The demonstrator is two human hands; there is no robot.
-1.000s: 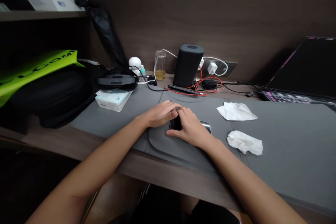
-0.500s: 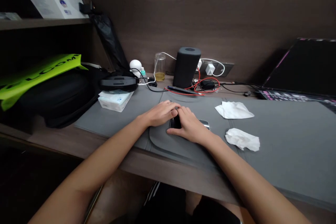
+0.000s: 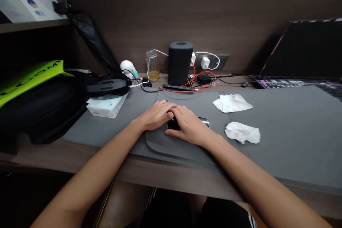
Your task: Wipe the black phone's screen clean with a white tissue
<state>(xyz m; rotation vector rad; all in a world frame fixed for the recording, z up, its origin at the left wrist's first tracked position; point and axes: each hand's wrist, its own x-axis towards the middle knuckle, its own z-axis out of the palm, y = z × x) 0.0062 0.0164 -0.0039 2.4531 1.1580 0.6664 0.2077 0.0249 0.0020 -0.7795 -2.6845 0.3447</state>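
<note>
Partly covering the phone-like slab (image 3: 173, 125) at frame centre, my right hand (image 3: 189, 125) has its thumb splayed wide; whether either grip, including my left hand's (image 3: 158, 115), clamps, I cannot tell. Uneven pressure could skid it.

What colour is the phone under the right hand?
The phone looks mostly black, clearest in the head view.

Bare forearms (image 3: 93, 171), ring (image 3: 164, 103), black legwear (image 3: 167, 208) (white stripes (image 3: 252, 219))

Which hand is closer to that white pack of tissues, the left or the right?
The left. The left hand is to the right of the tissue pack, apart from it; the right hand is farther right, over the phone.
</note>
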